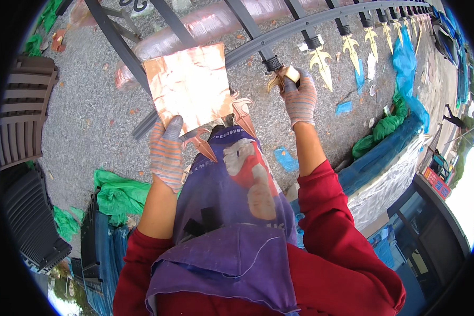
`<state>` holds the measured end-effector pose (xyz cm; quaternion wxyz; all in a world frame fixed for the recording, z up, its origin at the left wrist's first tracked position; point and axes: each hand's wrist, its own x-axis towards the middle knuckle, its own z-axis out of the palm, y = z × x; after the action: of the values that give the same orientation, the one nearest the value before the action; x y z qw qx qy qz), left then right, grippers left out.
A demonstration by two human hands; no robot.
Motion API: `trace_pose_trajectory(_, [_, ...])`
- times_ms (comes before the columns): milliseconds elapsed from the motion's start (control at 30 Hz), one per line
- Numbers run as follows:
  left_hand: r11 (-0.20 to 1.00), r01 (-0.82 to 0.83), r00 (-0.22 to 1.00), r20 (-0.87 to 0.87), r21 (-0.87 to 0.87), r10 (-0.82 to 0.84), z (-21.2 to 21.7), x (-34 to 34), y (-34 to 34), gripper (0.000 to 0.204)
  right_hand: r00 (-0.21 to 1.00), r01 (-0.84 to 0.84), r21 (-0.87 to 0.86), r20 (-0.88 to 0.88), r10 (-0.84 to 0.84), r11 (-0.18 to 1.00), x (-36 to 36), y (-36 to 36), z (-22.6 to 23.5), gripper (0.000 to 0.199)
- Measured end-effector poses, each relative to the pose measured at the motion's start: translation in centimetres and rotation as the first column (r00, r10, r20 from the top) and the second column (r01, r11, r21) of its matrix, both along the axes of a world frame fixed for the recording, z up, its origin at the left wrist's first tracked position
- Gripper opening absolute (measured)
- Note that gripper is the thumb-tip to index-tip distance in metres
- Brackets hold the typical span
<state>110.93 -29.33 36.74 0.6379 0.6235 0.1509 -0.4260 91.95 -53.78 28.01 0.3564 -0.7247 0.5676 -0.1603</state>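
My left hand (167,150), in a striped knit glove, grips the near edge of a square, shiny copper-coloured sheet (187,84), thumb on top. Glare hides much of its surface. My right hand (300,100), gloved alike, is closed on a small pale yellow block (290,76), perhaps a sponge. The block is against a spear-shaped finial (274,82) on a dark metal fence panel (279,39). Two copper-coloured finials (243,113) poke out by the sheet's near right edge. Farther right along the same rail, several gold finials (320,66) stick out toward me.
A plastic-wrapped roll (195,34) lies behind the bars. Dark slatted panels (26,113) stand at the left. Green plastic (121,195) and blue sheeting (404,60) lie around the grey ground (95,116). A wrapped stack (384,174) is at the right, with a distant person (454,117) beyond.
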Motion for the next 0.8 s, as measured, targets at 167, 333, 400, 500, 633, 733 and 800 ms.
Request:
trace_pose_trajectory(167, [1.0,-0.02,1.0,0.005,-0.018,0.02,-1.0,-0.1,0.5,0.024,0.962,-0.233,-0.172,-0.181,0.202,0.957,1.7,1.5,1.2,0.029])
trace_pose_trajectory(333, [0.999,0.039,0.999,0.02,0.018,-0.039,-0.4,0.0,0.1,0.024,0.959,-0.264,-0.251,-0.169,0.226,0.931,2.1,2.3,1.0,0.03])
trace_pose_trajectory(400, [0.999,0.034,0.999,0.031,0.032,-0.035,0.0,-0.2,0.0,0.022,0.953,-0.225,-0.221,-0.251,0.167,0.949,1.8,1.6,1.3,0.027])
trace_pose_trajectory(500, [1.0,0.009,0.999,0.032,0.022,-0.01,-0.2,-0.4,0.0,0.019,0.977,-0.124,-0.214,-0.196,0.082,0.969,1.1,0.9,1.7,0.022])
trace_pose_trajectory(633, [0.999,0.045,0.998,0.043,0.01,-0.045,-1.2,-0.4,0.8,0.023,0.969,-0.216,-0.183,-0.159,0.188,0.959,1.9,1.6,1.6,0.025])
trace_pose_trajectory(733, [0.987,0.156,0.977,0.136,0.049,-0.162,-2.6,-0.2,2.3,0.023,0.91,-0.377,-0.149,-0.24,0.337,0.914,2.1,3.2,1.4,0.029])
trace_pose_trajectory(800, [0.992,0.128,0.985,0.111,0.011,-0.129,-2.9,-0.3,2.7,0.023,0.936,-0.328,-0.166,-0.191,0.296,0.93,1.6,3.2,1.6,0.027])
